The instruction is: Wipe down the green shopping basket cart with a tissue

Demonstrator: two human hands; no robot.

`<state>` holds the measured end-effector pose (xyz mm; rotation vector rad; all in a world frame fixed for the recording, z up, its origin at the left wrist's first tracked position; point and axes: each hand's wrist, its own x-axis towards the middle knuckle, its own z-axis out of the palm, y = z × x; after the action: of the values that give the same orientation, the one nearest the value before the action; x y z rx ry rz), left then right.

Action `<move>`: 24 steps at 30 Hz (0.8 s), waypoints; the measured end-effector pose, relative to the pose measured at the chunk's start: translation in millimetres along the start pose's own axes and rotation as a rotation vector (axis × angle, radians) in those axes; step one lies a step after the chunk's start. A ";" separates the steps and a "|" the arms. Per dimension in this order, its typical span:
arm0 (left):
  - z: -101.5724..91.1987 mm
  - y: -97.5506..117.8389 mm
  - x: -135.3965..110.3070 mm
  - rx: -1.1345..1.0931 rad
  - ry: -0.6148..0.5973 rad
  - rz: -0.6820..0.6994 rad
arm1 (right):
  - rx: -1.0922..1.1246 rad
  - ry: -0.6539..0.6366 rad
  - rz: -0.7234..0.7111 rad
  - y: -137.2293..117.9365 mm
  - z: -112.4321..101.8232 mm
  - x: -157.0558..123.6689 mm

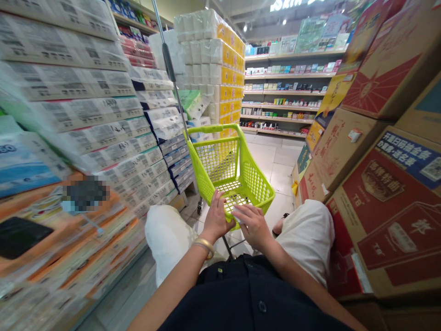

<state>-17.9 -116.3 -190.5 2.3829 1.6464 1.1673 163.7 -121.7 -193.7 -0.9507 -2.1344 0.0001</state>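
Left hand (pixel 216 219) pinches near rim, fingers inside, thumb outside. Lime-green perforated plastic basket cart (pixel 254 177) stands on pale tiled floor (pixel 283 172), long axis running away from person, handle end far; open-topped, lattice-walled. Right hand (pixel 253 224) lies over near rim, fingers slightly spread; grip unclear.

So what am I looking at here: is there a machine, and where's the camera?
There's no robot, just a person working bare-handed. The only picture comes from a camera worn on the head, looking forward and down, so the person's own knees show too. The left hand and right hand both touch the near rim of a green basket on a wheeled frame; whether the right holds something small, I can't tell. On the left, a dark flat object lies on orange packs, beside wrapped stacks; cardboard boxes rise on the right, with stocked shelves ahead.
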 end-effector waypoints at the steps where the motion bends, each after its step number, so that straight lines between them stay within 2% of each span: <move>1: -0.3 -0.2 -0.2 0.003 -0.002 0.001 | -0.014 0.025 0.029 3.3 -0.7 0.7; 6: -0.8 2.0 -0.5 0.004 -0.008 -0.019 | -0.146 0.285 0.326 39.1 -9.1 0.7; 8: -0.2 2.3 -0.3 0.003 -0.006 -0.022 | -0.116 0.258 0.292 33.9 -6.6 0.0; 11: 0.5 1.1 -0.5 0.002 -0.005 -0.012 | 0.021 0.070 0.054 6.3 2.5 0.2; 13: 0.2 0.3 -0.9 0.001 -0.004 -0.006 | 0.080 -0.024 -0.053 -5.3 6.2 0.8; 15: -0.5 0.5 -1.3 -0.002 -0.004 -0.010 | 0.072 -0.007 -0.019 -0.2 5.2 0.7; 20: -0.6 2.8 -0.8 -0.017 0.004 -0.027 | -0.067 0.221 0.282 38.4 -3.0 -1.9; 22: 0.2 2.3 -0.5 -0.014 0.016 -0.020 | -0.065 0.224 0.269 34.5 -0.3 -2.1; 24: 0.8 0.8 -0.6 -0.008 0.020 -0.006 | -0.016 0.140 0.141 19.8 5.4 -1.4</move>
<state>-16.9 -116.8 -191.1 2.3677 1.6499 1.1991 173.2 -106.8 -204.2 -1.0774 -1.9391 -0.0129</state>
